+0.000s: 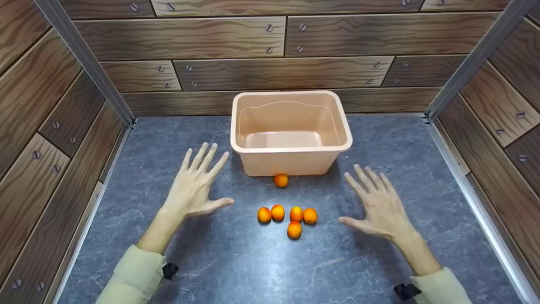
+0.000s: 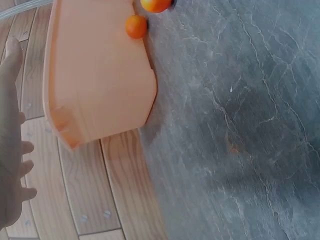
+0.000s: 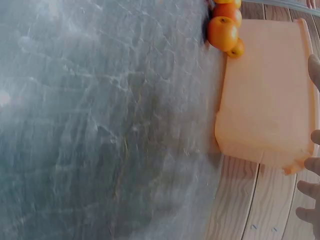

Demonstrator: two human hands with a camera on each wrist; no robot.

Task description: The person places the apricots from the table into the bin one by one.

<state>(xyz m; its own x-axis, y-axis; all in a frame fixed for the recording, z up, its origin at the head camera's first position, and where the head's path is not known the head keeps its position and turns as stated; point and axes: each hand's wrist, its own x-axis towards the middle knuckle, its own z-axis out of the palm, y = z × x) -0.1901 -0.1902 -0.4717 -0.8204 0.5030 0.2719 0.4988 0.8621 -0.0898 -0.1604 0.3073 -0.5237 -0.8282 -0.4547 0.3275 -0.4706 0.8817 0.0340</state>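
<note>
Both hands are spread with fingers straight and hold nothing. My left hand (image 1: pixel 192 188) is over the floor to the left of several small orange fruits, its thumb pointing toward them. On the other side, my right hand (image 1: pixel 379 207) mirrors it, thumb toward the fruits. A loose cluster of orange fruits (image 1: pixel 294 230) lies between the hands. One more orange fruit (image 1: pixel 281 180) sits at the foot of a peach plastic tub (image 1: pixel 291 162), whose inside holds nothing. In the wrist views, the tub (image 2: pixel 100 75) and part of each hand show at the edge.
A grey marbled surface (image 1: pixel 261 270) lies below. Wood-patterned panels (image 1: pixel 236 38) stand behind the tub and on both sides, with metal strips (image 1: pixel 476 211) along the edges. Black bands (image 1: pixel 170 271) are at both sleeve cuffs.
</note>
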